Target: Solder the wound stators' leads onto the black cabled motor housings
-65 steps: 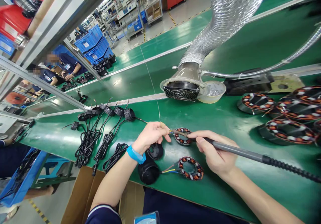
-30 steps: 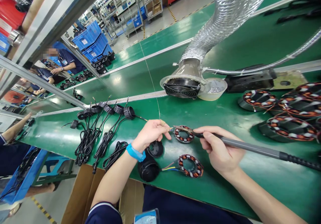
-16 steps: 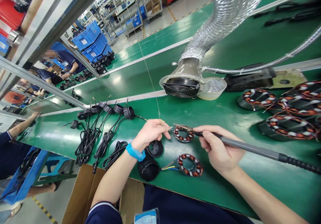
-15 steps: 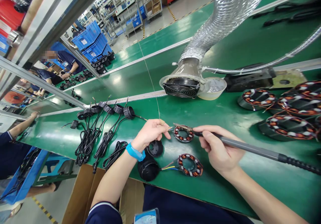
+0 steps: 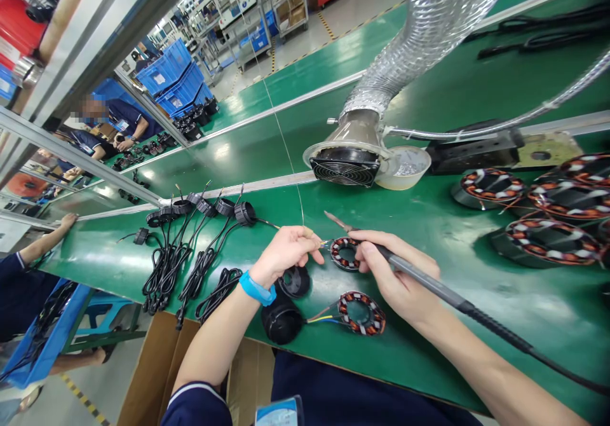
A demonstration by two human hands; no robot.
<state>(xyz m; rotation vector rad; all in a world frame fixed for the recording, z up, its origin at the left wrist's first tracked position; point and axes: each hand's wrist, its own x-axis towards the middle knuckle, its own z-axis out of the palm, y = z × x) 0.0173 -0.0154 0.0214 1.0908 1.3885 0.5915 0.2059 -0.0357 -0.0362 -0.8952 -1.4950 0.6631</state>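
My left hand (image 5: 289, 248) is closed in a pinch on thin coloured wires (image 5: 325, 244), whose ends stick out past the fingertips. A thin silvery strand (image 5: 284, 143) comes down from above to these same fingers. In my right hand (image 5: 403, 280) is a soldering iron (image 5: 422, 276), gripped like a pen, its tip up and left, apart from the wires. Just beneath it lies a small copper-wound stator (image 5: 343, 254). A second stator (image 5: 361, 313), nearer me, is joined by coloured wires to a black round housing (image 5: 281, 321). Beside my left wrist sits a black ring-shaped part (image 5: 294, 282).
Black coiled cables (image 5: 162, 273) with round caps lie at the left. A fume-extraction fan (image 5: 345, 170) and a pale bowl (image 5: 405, 168) stand behind my hands. Larger stators (image 5: 548, 245) crowd the right. A co-worker's arm (image 5: 45, 241) rests on the bench's far left.
My right hand has shifted left and tilted the soldering iron, so its tip has moved up and away from the wire ends. My left hand has hardly moved.
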